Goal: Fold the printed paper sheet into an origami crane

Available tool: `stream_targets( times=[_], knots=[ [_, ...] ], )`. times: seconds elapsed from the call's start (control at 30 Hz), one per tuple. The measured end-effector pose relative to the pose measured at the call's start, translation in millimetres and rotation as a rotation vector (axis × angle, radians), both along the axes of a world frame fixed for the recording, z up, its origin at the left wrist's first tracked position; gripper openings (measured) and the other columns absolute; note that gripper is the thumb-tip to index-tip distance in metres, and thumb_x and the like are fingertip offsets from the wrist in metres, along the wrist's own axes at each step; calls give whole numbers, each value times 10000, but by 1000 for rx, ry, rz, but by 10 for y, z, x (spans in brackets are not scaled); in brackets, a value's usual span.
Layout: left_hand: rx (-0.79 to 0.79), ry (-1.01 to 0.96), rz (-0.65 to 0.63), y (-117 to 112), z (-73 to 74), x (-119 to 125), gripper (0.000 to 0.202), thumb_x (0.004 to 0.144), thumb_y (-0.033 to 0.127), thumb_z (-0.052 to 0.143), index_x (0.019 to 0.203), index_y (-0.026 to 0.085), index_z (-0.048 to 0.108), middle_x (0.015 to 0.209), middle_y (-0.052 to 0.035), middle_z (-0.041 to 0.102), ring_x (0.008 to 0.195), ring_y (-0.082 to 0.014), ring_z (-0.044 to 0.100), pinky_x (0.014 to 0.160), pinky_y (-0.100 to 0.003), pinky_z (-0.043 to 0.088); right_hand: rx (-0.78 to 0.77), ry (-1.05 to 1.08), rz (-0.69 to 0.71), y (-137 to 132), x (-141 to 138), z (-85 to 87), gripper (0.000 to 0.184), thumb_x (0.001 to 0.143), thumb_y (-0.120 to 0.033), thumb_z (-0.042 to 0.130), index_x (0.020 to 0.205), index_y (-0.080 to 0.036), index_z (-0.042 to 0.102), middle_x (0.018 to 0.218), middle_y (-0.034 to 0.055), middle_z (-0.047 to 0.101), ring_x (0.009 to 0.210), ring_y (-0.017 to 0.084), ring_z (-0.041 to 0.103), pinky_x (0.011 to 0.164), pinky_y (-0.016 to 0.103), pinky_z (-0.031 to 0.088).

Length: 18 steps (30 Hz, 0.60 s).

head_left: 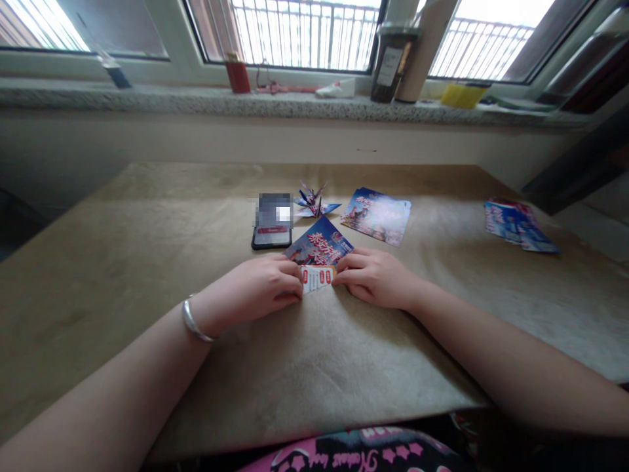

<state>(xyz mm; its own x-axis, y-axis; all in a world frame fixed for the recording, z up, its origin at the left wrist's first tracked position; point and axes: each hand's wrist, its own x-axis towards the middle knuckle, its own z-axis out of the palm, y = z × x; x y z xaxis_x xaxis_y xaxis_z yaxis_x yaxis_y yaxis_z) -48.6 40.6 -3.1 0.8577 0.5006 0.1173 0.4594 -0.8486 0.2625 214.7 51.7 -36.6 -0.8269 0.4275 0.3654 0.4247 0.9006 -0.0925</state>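
Note:
A square sheet of printed paper (320, 242), blue with red-and-white lettering, lies cornerwise on the table. Its near corner is folded up, showing a white strip with red labels. My left hand (265, 282), below a silver bangle, pinches the left end of this fold with curled fingers. At the right end, the fingers of my right hand (376, 278) are closed on the paper's edge. Just beyond the sheet stands a folded paper crane (315, 203) of similar print; its exact form is hard to make out. A phone (272, 237) lies beside it, its screen partly blurred.
A stack of similar square sheets (377, 215) lies behind my right hand. More printed papers (518, 226) are at the far right of the table (221, 380). On the windowsill stand a red container (238, 75), a dark jar (388, 65) and a yellow item (462, 96).

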Motion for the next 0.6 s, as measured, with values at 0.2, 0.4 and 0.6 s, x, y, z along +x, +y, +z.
stream_targets(
  times=[0.2,0.4,0.6],
  knots=[
    [-63,26,2,27,-6,-21,140,870,199,560,802,200,683,947,-16,662,869,-147,593,811,-253,458,2,-12,4,7,4,-1,285,879,-156,441,1002,-220,690,943,66,664,857,174,562,726,295,465],
    [17,40,36,-5,-31,15,180,877,223,540,1016,222,654,970,-48,613,888,-174,550,789,-281,461,6,-41,6,-14,-6,11,283,883,-161,437,1027,-224,673,986,60,662,870,173,547,742,301,453],
    [95,68,27,-21,-80,55,228,900,237,494,1076,247,640,977,-67,577,921,-198,521,840,-335,454,9,-104,-40,-68,-59,31,287,890,-204,458,1092,-271,651,1019,49,638,881,185,522,746,314,425]
  ],
)
